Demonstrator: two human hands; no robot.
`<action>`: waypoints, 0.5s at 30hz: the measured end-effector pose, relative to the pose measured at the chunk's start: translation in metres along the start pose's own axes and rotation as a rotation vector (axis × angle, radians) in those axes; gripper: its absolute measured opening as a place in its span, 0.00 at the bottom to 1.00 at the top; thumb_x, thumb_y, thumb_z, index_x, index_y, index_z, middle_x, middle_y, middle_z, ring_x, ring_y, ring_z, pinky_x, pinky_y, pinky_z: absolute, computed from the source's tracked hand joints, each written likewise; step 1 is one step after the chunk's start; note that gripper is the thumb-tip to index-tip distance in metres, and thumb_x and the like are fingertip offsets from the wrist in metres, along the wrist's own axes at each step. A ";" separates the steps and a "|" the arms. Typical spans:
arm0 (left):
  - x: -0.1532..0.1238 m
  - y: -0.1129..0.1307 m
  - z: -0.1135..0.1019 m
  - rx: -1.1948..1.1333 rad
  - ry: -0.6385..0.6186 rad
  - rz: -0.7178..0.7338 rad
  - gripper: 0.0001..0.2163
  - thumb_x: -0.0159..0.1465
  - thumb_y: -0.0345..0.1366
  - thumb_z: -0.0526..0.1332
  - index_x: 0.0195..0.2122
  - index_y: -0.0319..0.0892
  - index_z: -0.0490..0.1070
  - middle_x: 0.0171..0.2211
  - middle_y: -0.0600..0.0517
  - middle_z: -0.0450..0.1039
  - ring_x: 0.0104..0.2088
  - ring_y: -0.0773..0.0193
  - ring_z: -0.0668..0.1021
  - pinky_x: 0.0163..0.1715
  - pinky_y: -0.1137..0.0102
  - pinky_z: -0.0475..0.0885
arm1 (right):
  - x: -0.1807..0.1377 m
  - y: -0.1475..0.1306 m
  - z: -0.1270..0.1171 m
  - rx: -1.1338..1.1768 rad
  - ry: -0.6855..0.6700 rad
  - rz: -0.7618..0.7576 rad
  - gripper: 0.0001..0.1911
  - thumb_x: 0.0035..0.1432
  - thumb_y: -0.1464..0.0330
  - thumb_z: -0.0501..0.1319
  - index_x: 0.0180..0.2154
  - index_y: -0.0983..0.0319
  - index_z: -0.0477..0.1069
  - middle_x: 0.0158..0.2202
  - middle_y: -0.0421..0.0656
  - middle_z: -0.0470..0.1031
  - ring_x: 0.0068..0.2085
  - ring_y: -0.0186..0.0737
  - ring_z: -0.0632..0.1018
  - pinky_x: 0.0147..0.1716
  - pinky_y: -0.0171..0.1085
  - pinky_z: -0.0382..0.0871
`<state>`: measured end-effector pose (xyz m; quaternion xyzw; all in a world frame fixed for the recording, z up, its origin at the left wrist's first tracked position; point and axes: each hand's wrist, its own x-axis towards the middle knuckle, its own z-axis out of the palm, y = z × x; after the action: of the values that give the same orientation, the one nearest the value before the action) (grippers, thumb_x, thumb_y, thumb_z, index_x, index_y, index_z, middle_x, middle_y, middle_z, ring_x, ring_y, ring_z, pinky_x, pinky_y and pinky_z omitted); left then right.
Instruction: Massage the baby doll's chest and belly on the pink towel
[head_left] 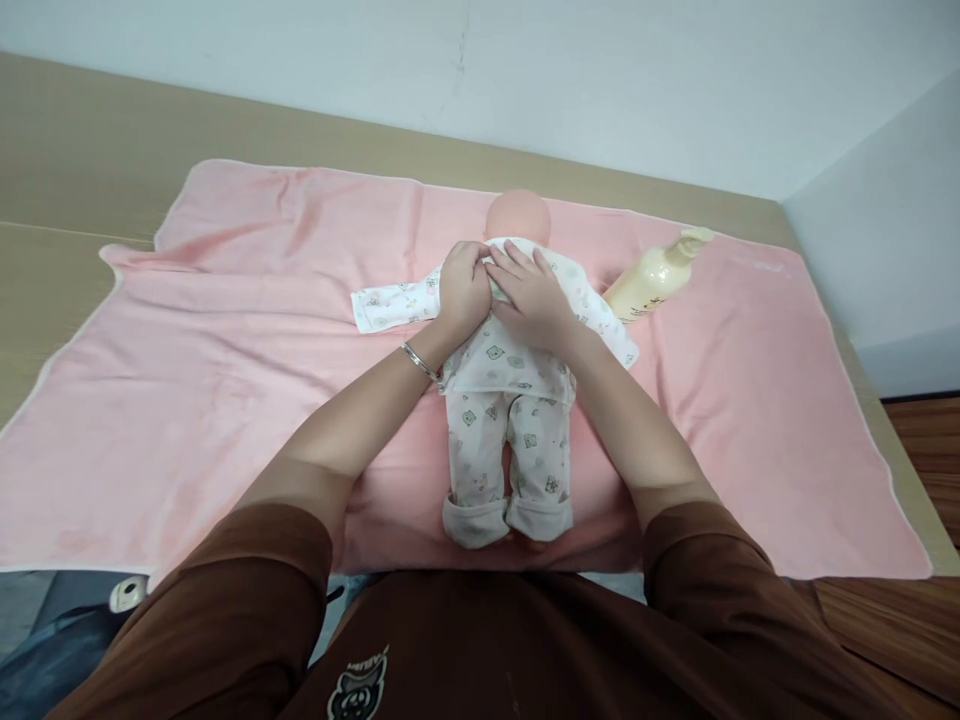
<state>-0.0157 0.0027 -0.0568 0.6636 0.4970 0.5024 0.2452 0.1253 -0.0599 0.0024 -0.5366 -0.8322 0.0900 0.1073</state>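
A baby doll in a white patterned shirt and matching trousers lies stretched out, its bald head away from me. No face shows on it. My left hand rests on the upper part of the shirt with fingers curled in; what is between them, if anything, is hidden. Beside it, my right hand lies on the shirt with its fingers spread, fingertips close to the left hand. One shirt sleeve sticks out to the left. The trouser cuffs are turned up, with a bit of the feet below.
A pink blanket is spread under the doll over a wooden table. To the doll's right lies a cream pump bottle, tilted, its lower end partly behind the shirt. A white wall stands behind the table.
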 end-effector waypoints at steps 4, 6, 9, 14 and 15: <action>-0.001 -0.002 0.001 -0.002 0.020 0.031 0.12 0.67 0.24 0.54 0.38 0.48 0.73 0.47 0.47 0.83 0.54 0.53 0.82 0.61 0.59 0.77 | 0.011 0.028 -0.003 0.013 0.043 0.151 0.37 0.75 0.60 0.51 0.80 0.62 0.56 0.85 0.51 0.47 0.86 0.61 0.48 0.82 0.72 0.43; -0.001 -0.002 0.002 -0.004 0.028 0.037 0.12 0.66 0.24 0.53 0.38 0.48 0.73 0.47 0.46 0.83 0.54 0.53 0.82 0.61 0.58 0.77 | 0.007 0.023 -0.001 -0.003 0.064 0.291 0.42 0.75 0.58 0.51 0.81 0.72 0.48 0.85 0.61 0.43 0.86 0.65 0.47 0.82 0.72 0.43; -0.001 -0.001 0.001 -0.012 0.034 0.027 0.12 0.65 0.24 0.54 0.38 0.49 0.72 0.46 0.46 0.83 0.53 0.53 0.82 0.61 0.58 0.78 | -0.005 -0.002 0.004 -0.031 0.071 0.315 0.44 0.74 0.61 0.52 0.80 0.80 0.46 0.84 0.68 0.44 0.85 0.69 0.49 0.82 0.70 0.44; 0.001 -0.008 0.004 0.010 0.024 0.011 0.12 0.65 0.25 0.55 0.39 0.49 0.73 0.48 0.46 0.83 0.54 0.52 0.82 0.62 0.56 0.78 | -0.010 -0.020 0.011 -0.022 0.093 0.141 0.37 0.71 0.68 0.50 0.78 0.65 0.60 0.84 0.53 0.51 0.85 0.63 0.51 0.83 0.71 0.40; 0.003 -0.012 0.006 0.024 0.020 0.008 0.11 0.65 0.26 0.56 0.41 0.49 0.74 0.49 0.45 0.83 0.55 0.51 0.81 0.63 0.55 0.77 | -0.007 -0.015 0.012 0.004 0.099 0.165 0.36 0.71 0.68 0.49 0.77 0.63 0.61 0.84 0.51 0.52 0.85 0.61 0.51 0.83 0.71 0.41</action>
<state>-0.0145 0.0106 -0.0676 0.6637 0.5028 0.5038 0.2301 0.1115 -0.0725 -0.0057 -0.6069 -0.7786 0.0734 0.1416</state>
